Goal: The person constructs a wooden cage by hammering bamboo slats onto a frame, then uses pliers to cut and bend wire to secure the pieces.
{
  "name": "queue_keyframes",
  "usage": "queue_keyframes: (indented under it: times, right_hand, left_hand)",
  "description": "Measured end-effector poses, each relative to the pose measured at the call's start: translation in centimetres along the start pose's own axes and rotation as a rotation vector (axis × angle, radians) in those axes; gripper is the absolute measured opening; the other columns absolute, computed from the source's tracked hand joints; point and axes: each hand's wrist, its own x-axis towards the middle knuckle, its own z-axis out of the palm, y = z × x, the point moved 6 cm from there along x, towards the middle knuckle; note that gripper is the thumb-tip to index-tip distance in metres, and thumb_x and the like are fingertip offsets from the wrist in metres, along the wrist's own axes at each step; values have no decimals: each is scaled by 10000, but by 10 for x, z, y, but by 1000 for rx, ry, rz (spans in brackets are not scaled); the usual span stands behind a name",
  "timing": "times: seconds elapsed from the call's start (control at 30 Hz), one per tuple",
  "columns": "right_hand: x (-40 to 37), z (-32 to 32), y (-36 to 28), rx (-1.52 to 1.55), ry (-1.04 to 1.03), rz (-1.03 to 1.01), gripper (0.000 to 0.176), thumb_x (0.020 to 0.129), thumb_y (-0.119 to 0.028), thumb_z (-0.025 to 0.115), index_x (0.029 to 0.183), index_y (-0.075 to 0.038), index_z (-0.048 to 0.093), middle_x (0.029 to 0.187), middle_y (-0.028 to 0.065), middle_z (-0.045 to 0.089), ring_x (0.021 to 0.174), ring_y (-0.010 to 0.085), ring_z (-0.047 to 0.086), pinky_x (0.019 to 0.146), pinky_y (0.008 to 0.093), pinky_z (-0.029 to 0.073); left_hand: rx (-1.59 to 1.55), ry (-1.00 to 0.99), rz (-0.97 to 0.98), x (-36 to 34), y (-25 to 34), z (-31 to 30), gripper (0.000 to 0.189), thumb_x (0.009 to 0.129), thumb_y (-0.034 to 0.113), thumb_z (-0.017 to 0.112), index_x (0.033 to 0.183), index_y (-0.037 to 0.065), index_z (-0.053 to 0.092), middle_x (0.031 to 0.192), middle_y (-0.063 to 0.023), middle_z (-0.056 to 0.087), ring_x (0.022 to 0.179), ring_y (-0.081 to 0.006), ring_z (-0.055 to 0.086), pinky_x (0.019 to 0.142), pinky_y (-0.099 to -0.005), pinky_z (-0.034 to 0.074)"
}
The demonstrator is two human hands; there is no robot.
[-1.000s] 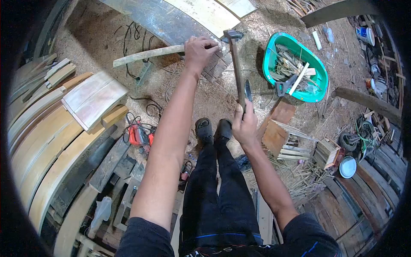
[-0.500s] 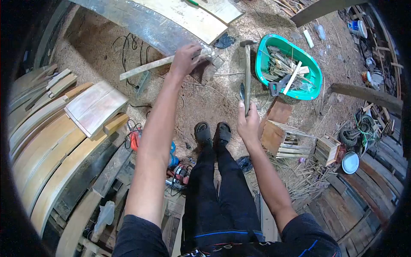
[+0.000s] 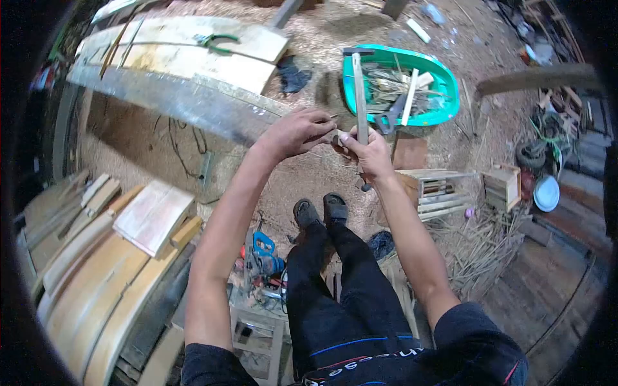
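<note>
My right hand (image 3: 373,157) is wrapped round the wooden handle of a hammer (image 3: 360,90), whose dark head points away from me at the near side of the green tub. A small dark tool end (image 3: 365,187) sticks out below this hand; its kind is unclear. My left hand (image 3: 297,135) is beside the right one, fingers bent together at a small piece by the right thumb, too hidden to name. Beyond the hands lies a long metal-faced plank (image 3: 174,96) with pale boards (image 3: 225,67) and green-handled pliers (image 3: 219,44) on it.
A green tub (image 3: 450,103) holds wood scraps and a saw (image 3: 388,121). Slatted wooden crates (image 3: 443,196) and a white bowl (image 3: 546,193) are at the right. Curved boards (image 3: 84,283) lie at the left, power tools (image 3: 264,264) by my legs.
My left hand has let go of the pale wood strip and come over to my right hand. The view has shifted, showing more of the plank and the pliers.
</note>
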Motion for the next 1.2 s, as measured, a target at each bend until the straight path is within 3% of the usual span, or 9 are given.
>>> queue_keyframes:
  times: [0.2, 0.3, 0.4, 0.47, 0.57, 0.83, 0.87, 1.1, 1.2]
  right_hand:
    - [-18, -71, 29, 133, 19, 21, 374, 876, -92, 733, 1206, 37, 612, 1003, 46, 675, 882, 94, 623, 793, 245, 506]
    - [-32, -93, 49, 275, 169, 28, 336, 892, -98, 711, 1190, 28, 623, 1019, 48, 680, 880, 97, 625, 802, 248, 506]
    - [-50, -117, 61, 235, 327, 16, 302, 889, -61, 686, 1181, -1, 637, 1022, 34, 677, 887, 98, 621, 789, 245, 491]
    - [-64, -126, 78, 324, 432, 64, 267, 889, -12, 647, 1156, -1, 646, 1056, 32, 667, 913, 97, 615, 789, 241, 474]
    - [-68, -139, 97, 520, 601, -45, 245, 895, 1, 630, 1139, 2, 649, 1063, 33, 664, 912, 105, 617, 792, 238, 474]
    - [-123, -206, 132, 714, 965, -148, 181, 917, -71, 661, 1087, -7, 665, 998, 43, 672, 859, 118, 625, 748, 264, 508]
    - [-130, -220, 141, 724, 995, -137, 176, 906, -91, 683, 1062, -11, 673, 968, 40, 672, 812, 120, 621, 696, 277, 508]
    - [-175, -321, 186, 482, 1203, -169, 230, 889, -193, 711, 1060, -42, 687, 893, 33, 671, 751, 126, 614, 667, 300, 497]
    - [-173, -376, 245, 211, 1351, -219, 218, 898, -220, 701, 1010, -36, 666, 924, 45, 673, 748, 136, 609, 681, 303, 490]
  left_hand:
    - [56, -100, 144, 55, 28, 40, 438, 761, 152, 758, 1183, 95, 653, 1274, -95, 601, 1253, -303, 509, 1067, -458, 395]
    - [-60, 296, -54, 69, 40, 44, 514, 759, 132, 764, 1251, 97, 619, 1313, -121, 573, 1265, -345, 495, 1086, -460, 377]
    - [-523, 580, -683, 45, 6, 111, 427, 858, 124, 703, 1257, 16, 595, 1314, -144, 571, 1198, -259, 553, 1002, -399, 442]
    - [-1199, 416, -1000, 51, 5, 188, 346, 957, 121, 612, 1264, -34, 571, 1162, -115, 648, 1042, -176, 620, 900, -324, 486]
    - [-1447, 68, -1017, 83, 37, 236, 301, 995, 136, 571, 1238, -39, 594, 1013, -62, 687, 891, -123, 638, 793, -249, 495]
    - [-1282, -567, -773, 148, 88, 321, 245, 958, 216, 641, 1099, 25, 702, 834, 37, 627, 678, -59, 482, 608, -228, 385]
    - [-1256, -708, -739, 149, 88, 348, 262, 982, 207, 597, 1146, 13, 661, 953, -33, 684, 813, -104, 604, 726, -249, 458]
    - [-990, -937, -360, 209, 146, 443, 315, 898, 99, 685, 1173, -54, 666, 913, -26, 675, 757, -103, 573, 707, -264, 467]
    - [-920, -994, -468, 219, 130, 508, 335, 860, 142, 739, 1123, -58, 686, 879, -42, 688, 786, -117, 606, 726, -278, 487]
